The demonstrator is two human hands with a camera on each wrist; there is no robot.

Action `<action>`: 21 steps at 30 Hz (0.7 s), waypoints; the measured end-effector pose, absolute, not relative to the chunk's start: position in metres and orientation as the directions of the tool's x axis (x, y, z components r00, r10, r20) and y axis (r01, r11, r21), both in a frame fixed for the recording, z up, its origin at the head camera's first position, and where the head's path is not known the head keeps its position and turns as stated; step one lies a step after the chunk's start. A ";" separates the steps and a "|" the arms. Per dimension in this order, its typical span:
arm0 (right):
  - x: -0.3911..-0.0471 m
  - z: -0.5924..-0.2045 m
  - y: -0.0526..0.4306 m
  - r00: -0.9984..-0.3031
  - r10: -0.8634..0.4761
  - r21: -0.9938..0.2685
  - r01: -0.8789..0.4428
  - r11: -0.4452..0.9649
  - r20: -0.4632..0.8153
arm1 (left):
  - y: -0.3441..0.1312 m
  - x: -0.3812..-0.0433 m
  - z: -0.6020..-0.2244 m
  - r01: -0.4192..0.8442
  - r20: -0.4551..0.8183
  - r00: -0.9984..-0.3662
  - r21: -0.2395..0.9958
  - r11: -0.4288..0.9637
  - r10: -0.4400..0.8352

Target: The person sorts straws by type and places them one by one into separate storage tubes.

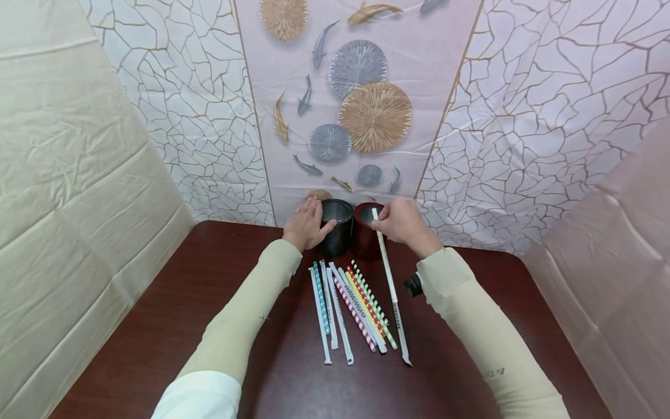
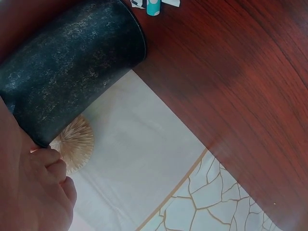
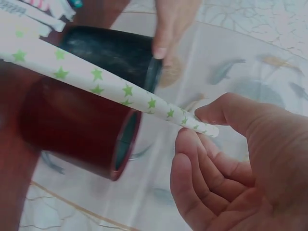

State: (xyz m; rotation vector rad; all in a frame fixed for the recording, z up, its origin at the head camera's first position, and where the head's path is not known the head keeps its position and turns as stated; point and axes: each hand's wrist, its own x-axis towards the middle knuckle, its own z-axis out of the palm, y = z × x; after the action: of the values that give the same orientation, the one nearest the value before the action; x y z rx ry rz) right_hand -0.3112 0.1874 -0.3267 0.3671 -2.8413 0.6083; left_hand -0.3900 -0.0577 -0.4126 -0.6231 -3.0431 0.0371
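Note:
My right hand pinches the top end of a white paper straw with green stars between thumb and fingertips. Its lower part appears to sit in a white paper wrapper, slanting down toward the table. Behind the straw stands a dark red cup, touching or nearly touching a black cup. My left hand holds the black cup at its left side near the rim, thumb in front, fingers bent at the edge in the left wrist view. The inside bottoms of both cups are hidden.
Several striped and dotted paper straws and white wrapped straws lie side by side in front of the cups on the dark wooden table. A patterned cloth hangs right behind the cups. A black wrist strap shows below the right sleeve.

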 end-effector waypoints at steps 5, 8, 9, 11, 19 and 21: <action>-0.313 -0.308 0.180 -0.913 -0.178 -0.372 -0.319 0.872 0.367 | -0.058 -0.390 -0.412 0.394 0.026 -0.919 -0.033 0.919 0.394; -0.313 -0.300 0.174 -0.903 -0.161 -0.389 -0.326 0.862 0.399 | -0.059 -0.390 -0.412 0.393 0.024 -0.919 -0.038 0.919 0.394; -0.314 -0.297 0.172 -0.899 -0.154 -0.397 -0.328 0.858 0.410 | -0.059 -0.390 -0.413 0.392 0.022 -0.919 -0.038 0.919 0.393; -0.315 -0.292 0.168 -0.890 -0.140 -0.402 -0.331 0.854 0.435 | -0.059 -0.390 -0.414 0.391 0.021 -0.920 -0.036 0.920 0.392; -0.318 -0.265 0.149 -0.858 -0.095 -0.466 -0.364 0.806 0.505 | -0.058 -0.390 -0.415 0.383 0.024 -0.923 -0.035 0.923 0.384; -0.318 -0.258 0.144 -0.846 -0.078 -0.481 -0.373 0.794 0.528 | -0.057 -0.390 -0.414 0.382 0.021 -0.924 -0.036 0.924 0.382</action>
State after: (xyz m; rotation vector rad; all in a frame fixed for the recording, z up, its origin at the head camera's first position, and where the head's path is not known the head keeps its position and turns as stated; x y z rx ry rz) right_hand -0.3181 0.1442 -0.2585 0.3366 -2.4897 0.8079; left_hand -0.3902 -0.0573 -0.4137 -0.6067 -3.0542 0.0482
